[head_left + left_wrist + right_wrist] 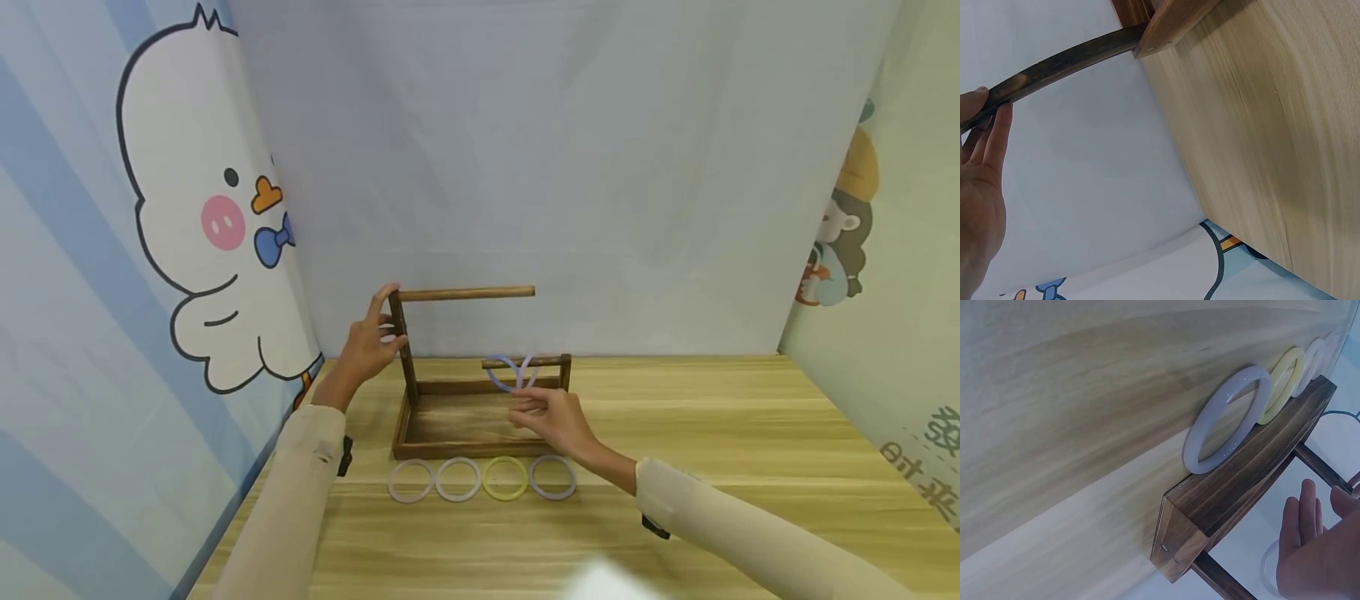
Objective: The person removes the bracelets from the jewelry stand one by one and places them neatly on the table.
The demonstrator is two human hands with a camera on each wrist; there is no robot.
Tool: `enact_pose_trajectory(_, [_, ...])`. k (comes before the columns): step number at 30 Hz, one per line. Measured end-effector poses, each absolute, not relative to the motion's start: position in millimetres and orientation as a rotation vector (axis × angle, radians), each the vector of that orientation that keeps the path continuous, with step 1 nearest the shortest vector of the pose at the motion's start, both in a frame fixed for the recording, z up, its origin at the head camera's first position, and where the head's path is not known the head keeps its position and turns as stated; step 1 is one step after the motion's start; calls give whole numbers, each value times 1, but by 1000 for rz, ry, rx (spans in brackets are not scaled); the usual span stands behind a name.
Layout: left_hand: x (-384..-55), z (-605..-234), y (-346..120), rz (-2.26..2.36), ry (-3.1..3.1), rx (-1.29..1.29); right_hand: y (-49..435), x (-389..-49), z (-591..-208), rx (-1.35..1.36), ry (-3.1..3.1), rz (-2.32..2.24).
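Note:
A dark wooden bangle rack [472,451] has a tall left post with an upper bar [467,293] and a short right post with a lower bar [543,362]. My left hand [369,346] grips the tall post near its top, thumb on one side and fingers on the other. At the lower bar, my right hand [553,419] pinches the bottom of a pale lilac bangle [522,367] between thumb and index finger. Beside it a blue bangle [492,380] hangs round the same bar. The pinch is partly cut off in the right wrist view.
In front of the rack lie several bangles in a row: pale pink [410,502], whitish [458,500], yellow [506,498] and lilac-grey [552,498]. The wooden table [720,467] meets a grey cloth wall behind and printed walls at both sides.

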State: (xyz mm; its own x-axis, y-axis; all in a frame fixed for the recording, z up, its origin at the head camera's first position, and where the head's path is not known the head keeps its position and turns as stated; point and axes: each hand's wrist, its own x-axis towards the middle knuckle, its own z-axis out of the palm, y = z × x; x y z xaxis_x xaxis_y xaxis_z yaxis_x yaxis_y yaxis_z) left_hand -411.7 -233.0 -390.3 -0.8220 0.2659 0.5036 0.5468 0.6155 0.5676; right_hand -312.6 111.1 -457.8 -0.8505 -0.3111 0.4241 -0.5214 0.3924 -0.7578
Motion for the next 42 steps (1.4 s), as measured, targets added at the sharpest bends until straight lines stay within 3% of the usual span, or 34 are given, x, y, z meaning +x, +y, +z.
enact_pose_trajectory(27, [-408,-389,-237,-1040,-2468,-649,111,-308,-464,626,-2448,1484])
enact_pose_trajectory(42, [-410,-390,-235,-1063,-2456,-655,107,-323,-457,588,-2385,1526])
